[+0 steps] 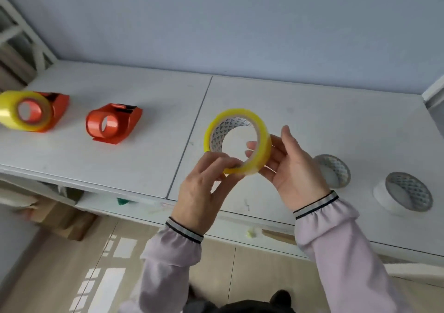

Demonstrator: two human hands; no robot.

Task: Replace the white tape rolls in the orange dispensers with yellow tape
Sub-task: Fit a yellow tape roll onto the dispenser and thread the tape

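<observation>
I hold a yellow tape roll (pixel 263 130) above the white table (pixel 144 168) with both hands. My left hand (pixel 204 187) pinches its lower edge. My right hand (pixel 290 166) grips its right side, fingers through the core. An orange dispenser (pixel 125 125) with no roll on it lies on the table to the left. Farther left, at the frame's edge, another orange dispenser (pixel 58 107) carries a yellow roll (pixel 9 110). Two white tape rolls (pixel 334 171) (pixel 403 195) lie on the table to the right of my hands.
A seam (pixel 189 134) splits the tabletop just left of the held roll. A blue wall (pixel 240 24) backs the table. Below the front edge are a shelf (pixel 103 202) and cardboard boxes (pixel 60 221) over a tiled floor. A white frame (pixel 26 36) stands at the far left.
</observation>
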